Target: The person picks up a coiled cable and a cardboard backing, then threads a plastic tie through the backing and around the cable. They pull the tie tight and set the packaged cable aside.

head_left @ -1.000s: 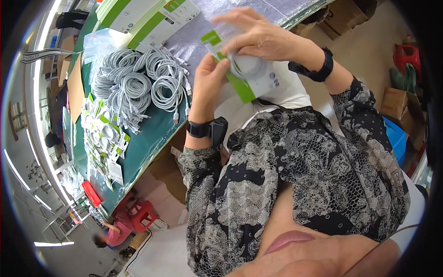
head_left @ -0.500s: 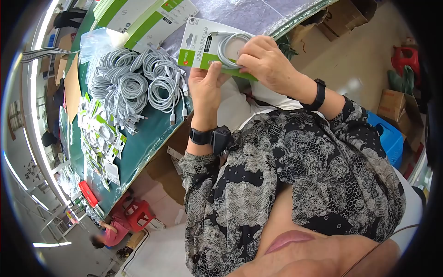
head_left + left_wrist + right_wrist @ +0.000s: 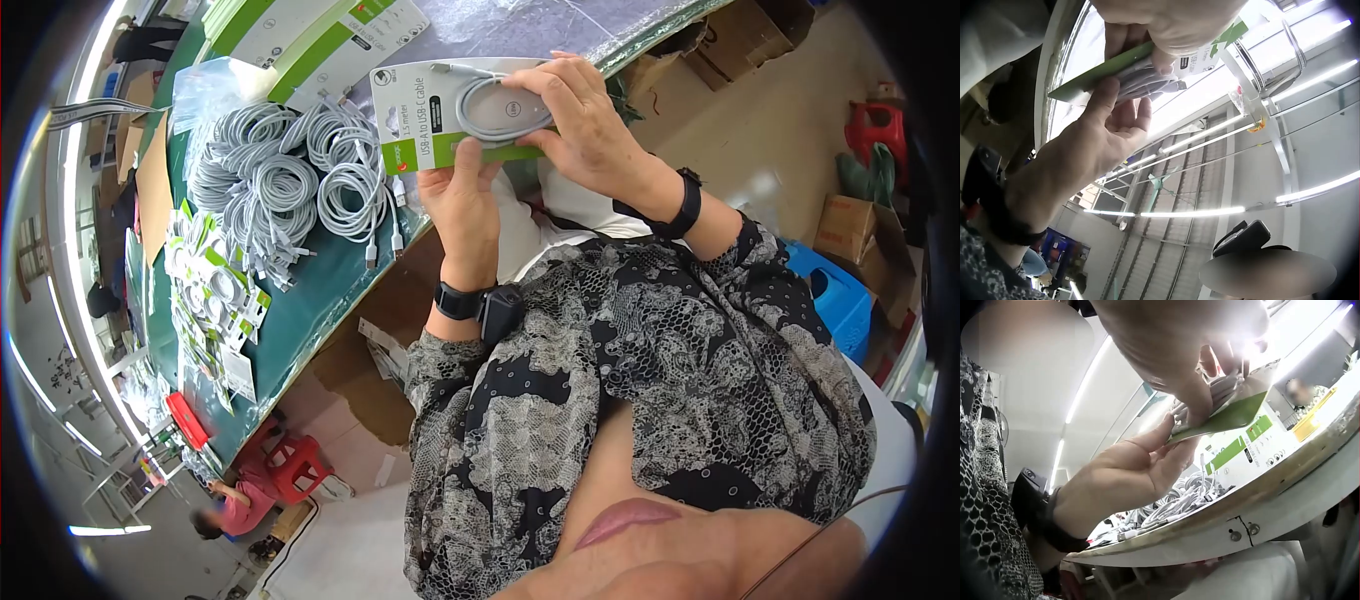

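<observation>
A white and green packaging card (image 3: 408, 120) printed "USB-A to USB-C cable" is held up in front of the body in the head view. A grey coiled cable (image 3: 468, 118) lies against its printed face. My left hand (image 3: 466, 215) pinches the card's lower left edge, thumb on the front and the other fingers mostly hidden behind. At the right end, my right hand (image 3: 590, 125) grips the card and coil, its thumb at the lower green edge and its fingers across the coil's far side. In the left wrist view, the coil (image 3: 1141, 81) shows between both hands.
A heap of coiled grey cables (image 3: 265, 180) covers part of the green table (image 3: 300, 330). Nearer its left end lie many carded cables (image 3: 215, 290) and a red object (image 3: 186, 420). Large green-white boxes (image 3: 330, 50) stand behind. Cardboard boxes (image 3: 745, 45) sit on the floor at right.
The card was tilted, with its green edge slanting down; it has turned so its printed face shows and moved left. My right hand, earlier raised and blurred, now grips the card's right end.
</observation>
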Motion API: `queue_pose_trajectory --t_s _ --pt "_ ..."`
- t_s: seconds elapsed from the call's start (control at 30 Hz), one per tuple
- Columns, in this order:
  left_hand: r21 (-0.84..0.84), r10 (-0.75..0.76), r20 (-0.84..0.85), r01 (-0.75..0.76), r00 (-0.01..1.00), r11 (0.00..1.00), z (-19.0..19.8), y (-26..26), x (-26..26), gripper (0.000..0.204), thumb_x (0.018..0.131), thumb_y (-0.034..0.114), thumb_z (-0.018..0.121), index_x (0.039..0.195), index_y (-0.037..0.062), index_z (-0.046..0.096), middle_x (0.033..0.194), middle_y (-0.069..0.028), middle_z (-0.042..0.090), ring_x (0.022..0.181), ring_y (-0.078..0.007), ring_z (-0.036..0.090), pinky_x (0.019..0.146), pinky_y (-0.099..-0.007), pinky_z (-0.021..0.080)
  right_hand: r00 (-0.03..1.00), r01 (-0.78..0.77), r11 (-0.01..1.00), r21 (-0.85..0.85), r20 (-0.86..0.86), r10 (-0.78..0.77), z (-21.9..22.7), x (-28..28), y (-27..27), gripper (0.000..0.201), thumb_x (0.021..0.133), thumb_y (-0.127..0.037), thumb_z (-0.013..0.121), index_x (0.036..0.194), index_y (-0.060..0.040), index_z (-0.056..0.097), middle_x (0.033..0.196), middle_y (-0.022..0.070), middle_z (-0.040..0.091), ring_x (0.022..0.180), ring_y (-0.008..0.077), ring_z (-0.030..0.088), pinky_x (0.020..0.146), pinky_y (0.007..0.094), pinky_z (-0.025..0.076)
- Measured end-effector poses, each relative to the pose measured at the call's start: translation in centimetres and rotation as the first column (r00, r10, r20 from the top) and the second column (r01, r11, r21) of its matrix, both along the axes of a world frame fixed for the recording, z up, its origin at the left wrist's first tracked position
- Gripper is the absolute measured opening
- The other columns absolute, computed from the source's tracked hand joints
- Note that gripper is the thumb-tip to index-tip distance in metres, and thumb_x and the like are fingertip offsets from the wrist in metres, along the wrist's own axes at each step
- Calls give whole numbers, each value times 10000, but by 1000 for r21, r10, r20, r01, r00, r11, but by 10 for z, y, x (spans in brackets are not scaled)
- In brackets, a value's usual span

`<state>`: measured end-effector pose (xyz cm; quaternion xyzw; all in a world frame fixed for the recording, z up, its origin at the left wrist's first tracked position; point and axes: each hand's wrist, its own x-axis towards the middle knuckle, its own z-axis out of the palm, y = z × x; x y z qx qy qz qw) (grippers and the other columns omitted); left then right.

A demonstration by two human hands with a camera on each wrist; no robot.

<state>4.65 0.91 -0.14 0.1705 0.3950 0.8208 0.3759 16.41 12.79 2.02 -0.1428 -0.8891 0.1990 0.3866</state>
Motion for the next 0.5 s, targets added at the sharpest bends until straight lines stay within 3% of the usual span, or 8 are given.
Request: queue_pose_trajectory --t_s 0.07,0.17,0.27,0.33,0.5 --pt "10 -6 -9 6 1000 1000 -2 2 0 227 895 13 568 1119 52 565 1081 -67 617 951 -178 621 816 -365 541 1000 -10 1000 6 4 10 -5 -3 5 626 655 -52 734 1233 -44 490 1170 87 543 1085 276 512 1028 463 328" --pt "-14 14 17 -13 1000 1000 -4 5 1 219 900 21 565 1115 60 569 1071 -64 620 952 -175 620 815 -364 540 999 -41 999 9 -19 41 -12 -6 10 602 664 -86 726 1218 -86 489 1152 79 528 1079 289 485 1019 445 314" --pt "-43 47 89 -43 995 998 -9 7 -1 208 907 29 558 1112 63 570 1072 -61 621 947 -174 621 799 -356 545 998 -56 990 -127 -12 55 -12 -6 11 618 642 -107 755 1211 -77 515 1131 77 559 1086 257 490 1010 450 335" --pt "-31 14 69 -12 998 999 -16 7 -4 203 914 35 548 1115 58 569 1072 -62 622 948 -182 622 792 -355 546 999 17 999 44 -49 -15 -3 -4 7 565 642 -151 757 1170 -112 560 1073 37 579 1071 231 482 1002 419 323" --pt "-7 -48 175 50 983 999 -4 8 2 245 906 23 554 1151 40 555 1069 -74 623 949 -196 624 794 -351 545 999 -32 990 137 19 30 -15 -11 4 359 676 -233 735 1012 -140 649 984 -12 585 1014 196 489 1003 396 307"
